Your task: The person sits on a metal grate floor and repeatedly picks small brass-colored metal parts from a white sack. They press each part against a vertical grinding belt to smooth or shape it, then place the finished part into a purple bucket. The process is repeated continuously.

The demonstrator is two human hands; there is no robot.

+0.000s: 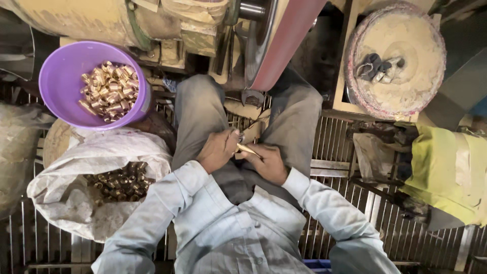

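Rod: a thin, pale brass-coloured rod (pixel 248 149), held over the lap between the two hands, slanting down toward the right hand.
Left hand: the left hand (pixel 218 149) is curled, fingers pinched on the rod's upper end, where a small dark piece sits (too small to make out).
Right hand: the right hand (pixel 268 163) is closed around the rod's lower end.
Bowl: a purple bowl (pixel 66 71) of short brass tubes (pixel 109 91), up and left of the hands.
Sack: a white sack (pixel 96 152), mouth open on duller brass pieces (pixel 122 182), just left of the left hand.
Belt: a red-brown belt (pixel 286 40) straight ahead of the hands.
Cloth: a yellow cloth (pixel 446 172), far right.
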